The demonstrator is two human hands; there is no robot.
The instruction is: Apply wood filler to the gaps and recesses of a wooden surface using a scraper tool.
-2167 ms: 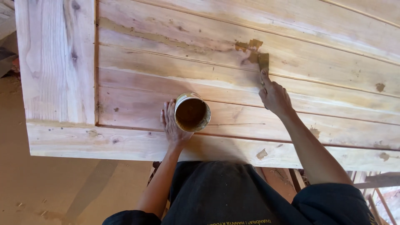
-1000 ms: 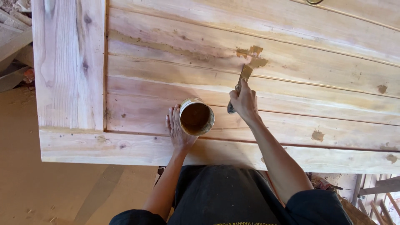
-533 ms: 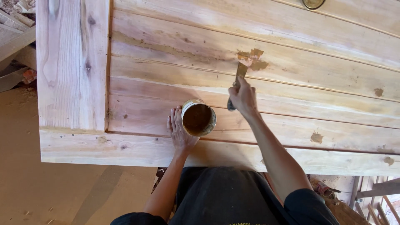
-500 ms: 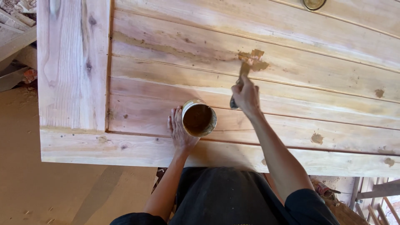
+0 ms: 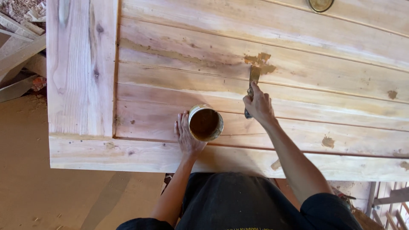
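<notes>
Left hand is gripping the small round tin of brown filler. Right hand is clenching a putty knife, pressing its blade against the brown patch on the wooden panel.

I see pale, pinkish-tan planks streaked with grain, brown filler patches near the far edge, and a silvery tin of dark brown paste.

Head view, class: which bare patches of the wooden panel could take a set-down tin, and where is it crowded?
Free: the wide upright board at the left edge, and the planks right of the right hand. Crowded: the middle, where the left hand holds the tin and the putty knife meets the brown filler patch.
</notes>
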